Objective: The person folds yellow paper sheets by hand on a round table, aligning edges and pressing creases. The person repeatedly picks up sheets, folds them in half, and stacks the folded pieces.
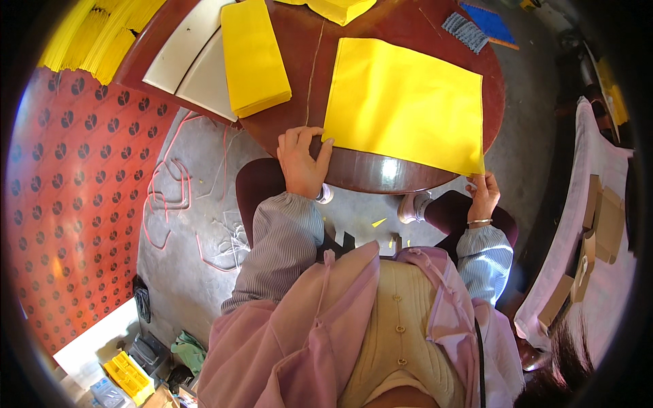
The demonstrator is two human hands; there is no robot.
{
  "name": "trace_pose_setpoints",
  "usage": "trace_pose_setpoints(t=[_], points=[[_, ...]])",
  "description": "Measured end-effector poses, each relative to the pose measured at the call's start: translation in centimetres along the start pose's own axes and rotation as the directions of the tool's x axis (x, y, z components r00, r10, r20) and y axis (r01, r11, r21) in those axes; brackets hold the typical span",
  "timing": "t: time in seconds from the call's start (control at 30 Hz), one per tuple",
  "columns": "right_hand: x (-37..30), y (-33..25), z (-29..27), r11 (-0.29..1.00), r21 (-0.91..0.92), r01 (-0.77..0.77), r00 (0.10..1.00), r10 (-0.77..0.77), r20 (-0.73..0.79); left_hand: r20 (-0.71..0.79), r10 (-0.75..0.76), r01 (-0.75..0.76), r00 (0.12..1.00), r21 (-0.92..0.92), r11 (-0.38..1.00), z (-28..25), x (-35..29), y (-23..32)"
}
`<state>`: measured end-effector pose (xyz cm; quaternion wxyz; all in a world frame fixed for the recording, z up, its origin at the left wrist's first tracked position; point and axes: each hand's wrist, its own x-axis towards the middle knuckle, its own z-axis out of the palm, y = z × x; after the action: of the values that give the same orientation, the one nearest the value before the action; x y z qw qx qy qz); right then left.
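A large yellow sheet (405,102) lies nearly flat on the round dark-red table (360,173), and its near right corner hangs over the table's edge. Whether it is cloth or paper, or has more than one layer, I cannot tell. My left hand (301,163) is at the near left corner, with thumb and forefinger closed on it. At the near right corner, my right hand (483,196) pinches the sheet just off the table's rim. Left of the sheet stands a thick stack of yellow pieces (255,58), partly over a pale panel (207,75).
More yellow pieces (340,8) lie at the table's far side. A grey knitted cloth (465,32) and a blue pad (491,24) are at far right. Red and white cords (178,183) trail over the floor at left. Cardboard pieces (607,224) rest on pink cloth at right.
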<state>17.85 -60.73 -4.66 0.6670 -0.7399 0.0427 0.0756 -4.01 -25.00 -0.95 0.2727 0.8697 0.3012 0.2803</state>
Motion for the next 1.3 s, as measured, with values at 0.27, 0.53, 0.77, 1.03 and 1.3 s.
trace_pose_setpoints(t=[0.27,0.53,0.77,1.03,1.3], points=[[0.2,0.8,0.2,0.996,0.047,0.078,0.997,-0.079,0.015,-0.004,0.08,-0.08,0.997,0.035,0.996,0.2,0.6,-0.2],[0.5,1.1,0.5,0.99,0.106,0.091,0.996,-0.093,0.009,0.025,0.062,-0.064,0.998,0.077,0.995,-0.7,1.7,1.2],[0.2,0.6,0.6,0.992,0.1,0.074,0.997,-0.077,0.028,0.05,0.019,-0.015,0.999,-0.088,0.996,0.5,7.3,1.9],[0.1,0.6,0.8,0.994,0.096,0.059,0.998,-0.062,0.024,0.074,-0.055,0.053,0.996,0.03,0.998,6.5,16.4,0.6],[0.0,0.2,0.8,0.991,0.128,0.024,0.999,-0.029,0.045,0.264,-0.107,0.1,0.959,0.039,0.994,7.5,18.7,-1.2]])
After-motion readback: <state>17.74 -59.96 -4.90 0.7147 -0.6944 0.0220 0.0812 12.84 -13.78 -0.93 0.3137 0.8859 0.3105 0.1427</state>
